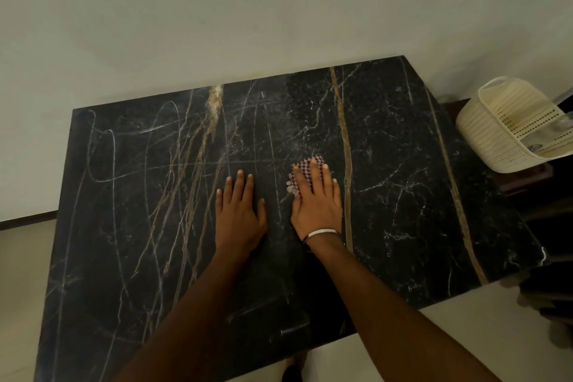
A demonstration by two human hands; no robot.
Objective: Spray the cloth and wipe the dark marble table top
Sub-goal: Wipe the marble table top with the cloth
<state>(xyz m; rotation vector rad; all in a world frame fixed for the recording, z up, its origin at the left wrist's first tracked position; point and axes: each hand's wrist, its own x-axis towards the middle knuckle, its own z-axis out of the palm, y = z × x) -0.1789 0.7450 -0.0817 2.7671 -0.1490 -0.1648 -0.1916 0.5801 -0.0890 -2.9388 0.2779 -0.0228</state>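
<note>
Currently wiping | right hand fingers flat, pressing checked cloth mid-worktop | left hand flat, holding nothing | I judge risk: small bunched cloth slips out, missing streaks.

Two hands are showing, the left hand and right hand (one bracelet on the right wrist), with one cloth, one table, one basket.

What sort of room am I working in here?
Probably a home living space, though little shows: a dark marble table against a plain wall, pale floor tiles, and a cream plastic basket beside it.
</note>
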